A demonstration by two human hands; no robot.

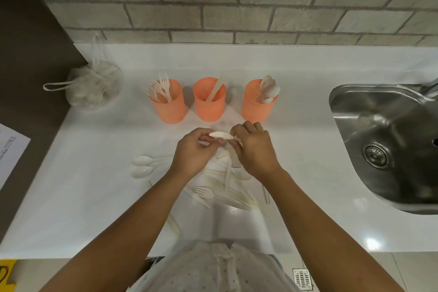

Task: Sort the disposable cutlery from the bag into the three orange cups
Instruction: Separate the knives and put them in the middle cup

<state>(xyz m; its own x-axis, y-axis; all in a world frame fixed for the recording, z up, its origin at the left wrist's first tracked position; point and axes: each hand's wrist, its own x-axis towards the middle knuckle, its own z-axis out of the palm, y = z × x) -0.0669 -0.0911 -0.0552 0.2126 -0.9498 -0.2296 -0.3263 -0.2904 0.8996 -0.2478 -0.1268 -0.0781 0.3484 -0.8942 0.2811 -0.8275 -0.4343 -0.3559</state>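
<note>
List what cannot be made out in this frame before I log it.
Head view only:
- The white piece pinched between left hand and right hand: fingers cover both ends, so its type is unclear.
- Loose cutlery pile: partly hidden under hands and forearms.
- The bag: contents blurred through plastic.
- The tap: cut off by the right edge.

The white worktop (296, 73) carries three orange cups (209, 108) in a row toward its back edge, a clear bag (94, 85) at its back left corner, two spoons (145, 166) left of its middle, a heap of loose cutlery (227, 188) near its front edge, and a steel sink (388, 149) set into its right end.
</note>
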